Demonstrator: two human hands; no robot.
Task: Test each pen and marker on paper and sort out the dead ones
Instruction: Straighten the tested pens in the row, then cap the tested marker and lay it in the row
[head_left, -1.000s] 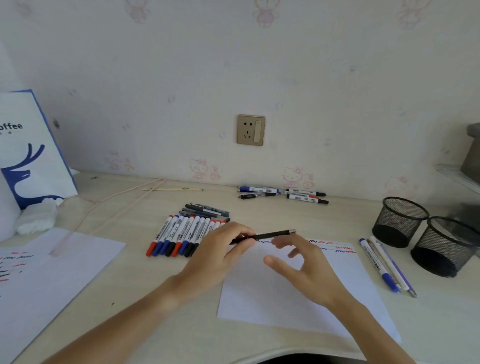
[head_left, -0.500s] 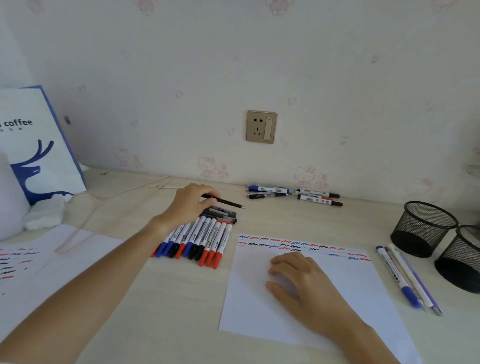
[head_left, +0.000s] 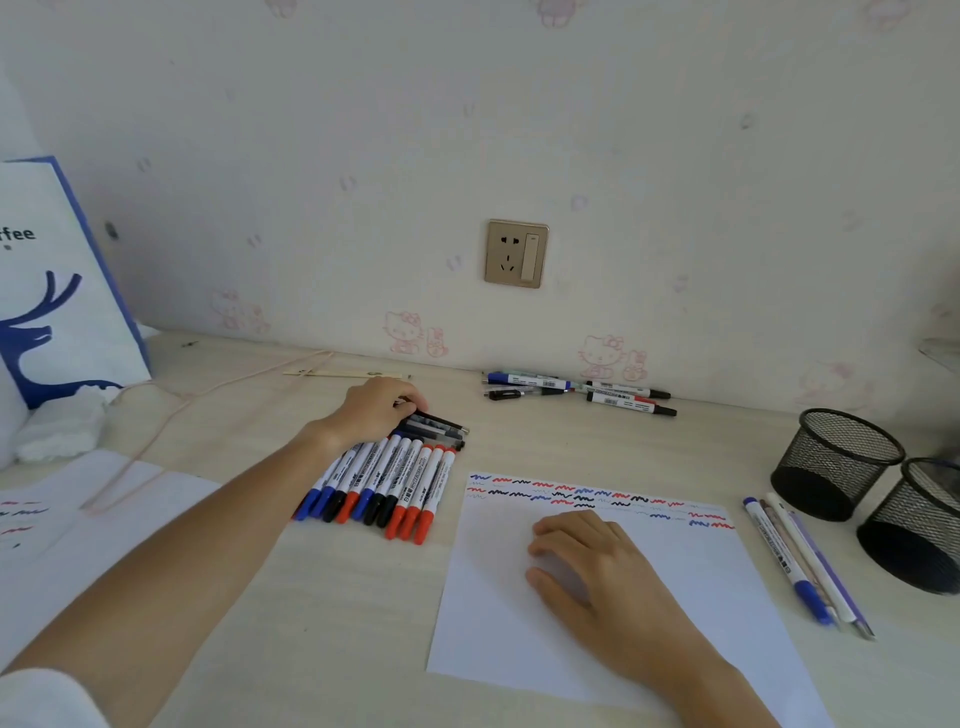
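Left hand (head_left: 376, 410) sat on black pen (head_left: 441, 422), fingers curled round its near end; pen's long axis ran toward 3 o'clock atop marker row (head_left: 387, 480). Right hand (head_left: 597, 566) flat, fingers relaxed, pinning test paper (head_left: 701, 597).

The left arm is stretched forward, and the left hand (head_left: 376, 410) is held palm down with its fingers curled. The right hand (head_left: 592, 566) is laid flat, fingers relaxed and together.

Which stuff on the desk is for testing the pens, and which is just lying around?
For the job:
row of markers
black pens
test paper
pens by the wall
pens by the cups

Lying about:
coffee bag
cord
wall socket
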